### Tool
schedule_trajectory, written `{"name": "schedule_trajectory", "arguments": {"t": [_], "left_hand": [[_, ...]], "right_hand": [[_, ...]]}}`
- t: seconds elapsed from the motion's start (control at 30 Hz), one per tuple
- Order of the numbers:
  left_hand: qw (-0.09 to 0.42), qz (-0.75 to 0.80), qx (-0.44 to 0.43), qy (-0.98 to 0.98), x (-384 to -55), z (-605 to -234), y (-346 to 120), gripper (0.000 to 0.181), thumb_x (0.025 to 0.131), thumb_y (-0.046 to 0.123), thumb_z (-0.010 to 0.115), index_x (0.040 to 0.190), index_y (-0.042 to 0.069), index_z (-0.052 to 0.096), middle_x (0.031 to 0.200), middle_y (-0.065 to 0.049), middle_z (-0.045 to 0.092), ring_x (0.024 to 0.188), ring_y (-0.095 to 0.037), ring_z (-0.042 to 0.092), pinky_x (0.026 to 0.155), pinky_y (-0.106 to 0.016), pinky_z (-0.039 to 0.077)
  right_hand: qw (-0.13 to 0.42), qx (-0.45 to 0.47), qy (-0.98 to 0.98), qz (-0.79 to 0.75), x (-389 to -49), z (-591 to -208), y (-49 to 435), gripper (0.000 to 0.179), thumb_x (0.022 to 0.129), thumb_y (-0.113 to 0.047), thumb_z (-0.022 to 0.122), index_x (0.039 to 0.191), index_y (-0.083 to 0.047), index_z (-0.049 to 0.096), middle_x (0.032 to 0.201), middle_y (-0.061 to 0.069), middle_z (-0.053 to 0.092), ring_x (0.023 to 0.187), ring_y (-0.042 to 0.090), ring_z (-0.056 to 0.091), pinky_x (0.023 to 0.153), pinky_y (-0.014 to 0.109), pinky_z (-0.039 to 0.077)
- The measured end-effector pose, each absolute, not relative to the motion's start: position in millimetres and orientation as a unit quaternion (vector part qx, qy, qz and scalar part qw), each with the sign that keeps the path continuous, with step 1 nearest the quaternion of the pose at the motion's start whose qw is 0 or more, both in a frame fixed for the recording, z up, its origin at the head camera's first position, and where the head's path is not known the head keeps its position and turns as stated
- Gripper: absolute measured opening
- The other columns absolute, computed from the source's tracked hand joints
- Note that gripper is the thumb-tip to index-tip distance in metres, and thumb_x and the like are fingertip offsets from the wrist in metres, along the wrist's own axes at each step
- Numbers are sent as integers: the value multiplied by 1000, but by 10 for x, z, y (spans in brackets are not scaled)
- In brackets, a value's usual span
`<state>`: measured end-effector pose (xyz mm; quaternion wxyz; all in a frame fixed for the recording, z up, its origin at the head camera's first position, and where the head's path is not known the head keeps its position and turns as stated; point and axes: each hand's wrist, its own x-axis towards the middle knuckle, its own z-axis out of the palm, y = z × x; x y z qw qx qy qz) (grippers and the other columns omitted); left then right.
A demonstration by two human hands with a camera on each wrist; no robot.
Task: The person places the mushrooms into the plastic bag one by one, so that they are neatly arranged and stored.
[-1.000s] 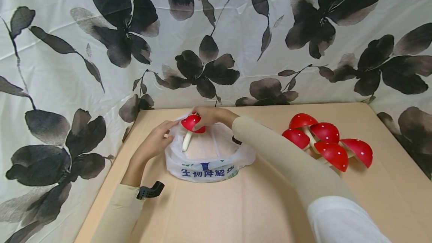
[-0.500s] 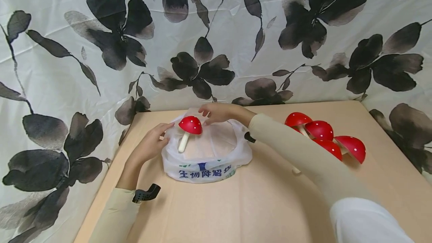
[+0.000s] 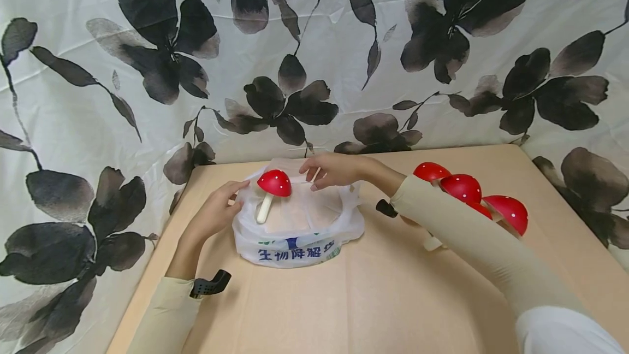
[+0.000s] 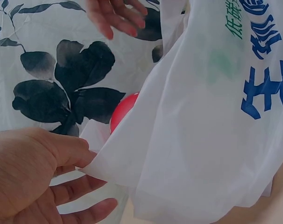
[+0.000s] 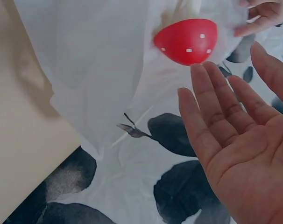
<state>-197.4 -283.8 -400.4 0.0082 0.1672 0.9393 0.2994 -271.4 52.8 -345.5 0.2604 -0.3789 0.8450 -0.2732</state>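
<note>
A white plastic bag (image 3: pixel 295 245) with blue and green printing stands with its mouth spread on the table. Inside its left part leans a toy mushroom (image 3: pixel 274 183) with a white-dotted red cap and a pale stem. My left hand (image 3: pixel 216 212) pinches the bag's left rim between thumb and forefinger, as the left wrist view shows at the bag edge (image 4: pixel 97 165). Over the bag's back right side is my right hand (image 3: pixel 334 171), holding nothing. In the right wrist view its fingers (image 5: pixel 216 107) are extended, apart from the red cap (image 5: pixel 190 42).
Several more red-capped mushrooms (image 3: pixel 461 187) lie grouped at the table's right, partly hidden behind my right sleeve (image 3: pixel 472 245). A white cloth with dark flowers (image 3: pixel 290 105) hangs behind the wooden table (image 3: pixel 304 310).
My right hand has let go of the mushroom, which now rests in the bag, and has drawn away to the right. My left hand stays at the bag's rim.
</note>
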Motion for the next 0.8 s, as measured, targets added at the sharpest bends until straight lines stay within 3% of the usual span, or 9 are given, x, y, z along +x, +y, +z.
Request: {"name": "schedule_trajectory", "arguments": {"t": [0.37, 0.67, 0.8], "left_hand": [[9, 305, 168, 937, -1969, -4002, -2835, 49, 98, -1, 57, 146, -4, 49, 140, -24, 55, 115, -43, 60, 94, -57, 53], [6, 299, 174, 938, -1968, -3993, -2832, 48, 97, -2, 58, 145, -5, 50, 137, -25, 57, 113, -43, 60, 94, -56, 53], [10, 299, 170, 939, -1968, -3982, -2825, 48, 97, -2, 58, 145, -5, 50, 137, -25, 56, 114, -43, 60, 94, -57, 53]], "right_hand": [[241, -355, 859, -279, -2416, -3342, 1019, 54, 96, -24, 71, 146, -15, 52, 129, 0, 66, 121, 20, 63, 97, 36, 55], [228, -343, 841, -351, -2218, -3379, 1516, 56, 94, -17, 72, 145, -9, 52, 132, 14, 64, 120, 28, 64, 101, 43, 53], [226, -329, 847, -352, -2153, -3428, 1724, 56, 94, -19, 72, 145, -9, 52, 132, 14, 64, 120, 29, 64, 99, 42, 54]]}}
